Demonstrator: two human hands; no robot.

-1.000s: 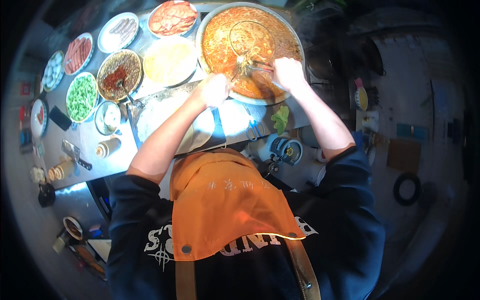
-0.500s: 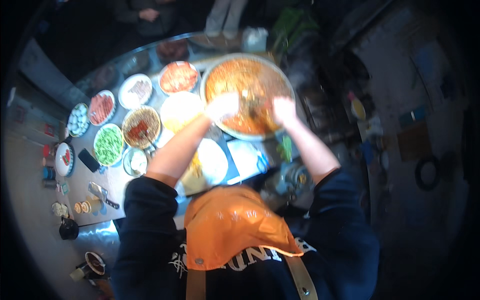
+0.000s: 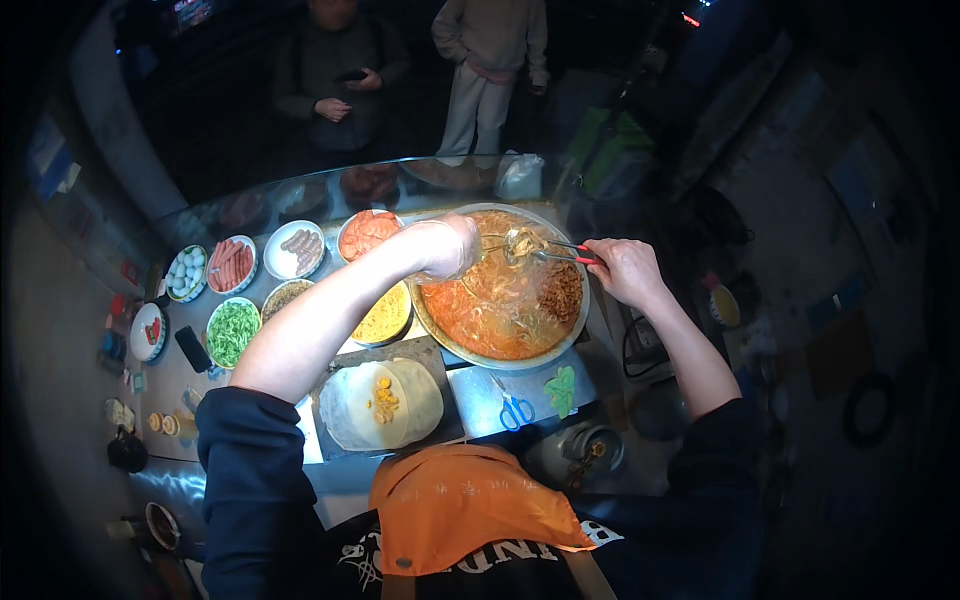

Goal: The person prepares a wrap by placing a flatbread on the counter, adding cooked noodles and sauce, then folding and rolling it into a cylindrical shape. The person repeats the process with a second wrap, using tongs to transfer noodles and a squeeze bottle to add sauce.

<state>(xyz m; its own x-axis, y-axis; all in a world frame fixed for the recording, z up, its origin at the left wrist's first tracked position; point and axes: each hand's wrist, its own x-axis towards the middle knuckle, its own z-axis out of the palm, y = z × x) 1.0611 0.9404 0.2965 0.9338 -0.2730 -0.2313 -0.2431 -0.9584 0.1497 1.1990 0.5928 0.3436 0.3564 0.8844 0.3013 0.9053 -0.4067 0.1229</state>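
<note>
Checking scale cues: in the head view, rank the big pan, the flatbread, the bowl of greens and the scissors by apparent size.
1. Pan
2. Flatbread
3. Bowl of greens
4. Scissors

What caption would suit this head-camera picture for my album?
Right hand lifts noodles with red-handled tongs over a big pan of orange broth; left hand holds a wire strainer above it.

The left hand is overexposed, so what its fingers grip cannot be told. The left forearm covers part of the yellow bowl. The far dishes behind the glass are too dim to identify. The two bystanders are cut off by the upper edge. The tongs' tips blur into steam.
</note>
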